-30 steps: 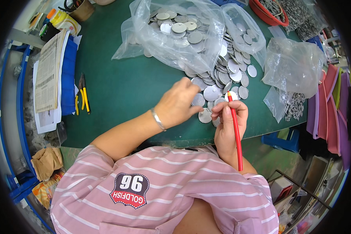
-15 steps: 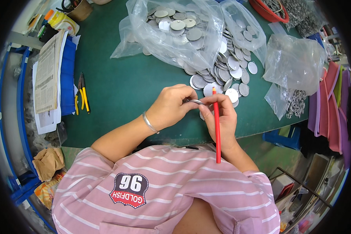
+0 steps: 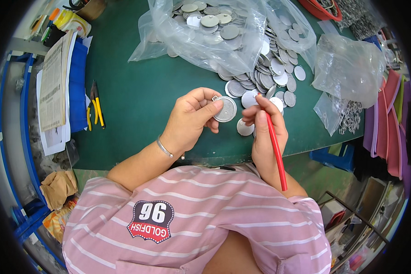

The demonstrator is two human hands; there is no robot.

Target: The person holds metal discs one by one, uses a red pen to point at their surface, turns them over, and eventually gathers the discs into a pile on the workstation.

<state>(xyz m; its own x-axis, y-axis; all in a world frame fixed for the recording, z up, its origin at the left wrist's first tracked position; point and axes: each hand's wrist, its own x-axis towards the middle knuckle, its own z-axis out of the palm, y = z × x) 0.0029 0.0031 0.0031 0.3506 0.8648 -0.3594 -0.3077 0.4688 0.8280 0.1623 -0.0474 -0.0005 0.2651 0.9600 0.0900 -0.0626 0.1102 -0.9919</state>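
Observation:
Between the thumb and fingers of my left hand (image 3: 194,112) is a round silver metal pendant blank (image 3: 226,110) with a small loop at its rim, its face turned up. My right hand (image 3: 267,132) grips a long red pencil-like stick (image 3: 277,150), slanted, its pale tip up by the index finger and its other end over the forearm. The stick and the pendant are apart. One loose silver disc (image 3: 245,128) lies on the table between my hands. Beyond them spreads a heap of similar metal discs (image 3: 265,77), partly under clear plastic bags.
A clear bag (image 3: 205,50) of discs lies on the green table (image 3: 118,91). Yellow-handled pliers (image 3: 96,107) rest at the left beside a blue tray (image 3: 80,86) with papers. To the right are another plastic bag (image 3: 347,68), small metal rings (image 3: 349,116) and a red bowl (image 3: 322,11).
My hands have moved apart. The pendant has turned from edge-on to face up in my left hand, while my right hand and the red stick have shifted right, the stick tilting more.

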